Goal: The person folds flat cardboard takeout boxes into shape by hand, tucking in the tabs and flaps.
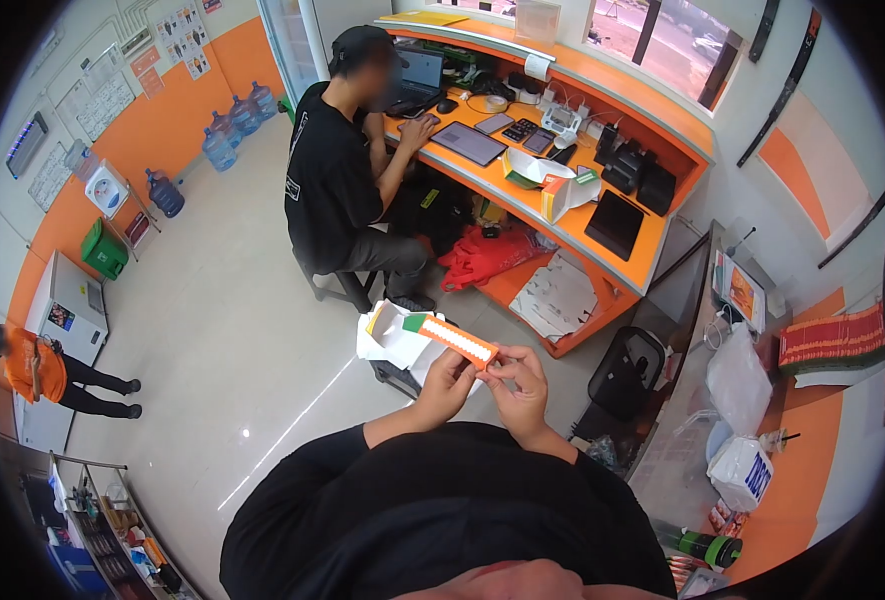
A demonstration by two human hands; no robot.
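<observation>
A long, narrow orange carton (460, 342) with a zigzag-edged white band and a green far end is held up in front of my chest. My left hand (445, 388) grips its near part from the left, fingers closed. At its near end on the right, my right hand (519, 388) pinches the corner between thumb and fingers. Just beyond the carton, an open white box (388, 335) with a yellow edge lies on a dark stool (396, 378). My hands partly cover the carton's near end, so I cannot tell whether it is open.
A person in black (335, 190) sits at an orange desk (653, 232) bearing a laptop (420, 75), tablets and folded cartons (570, 195). A black chair (627, 372) and a cluttered counter (663, 440) stand to the right. Another person in orange (35, 365) stands far left.
</observation>
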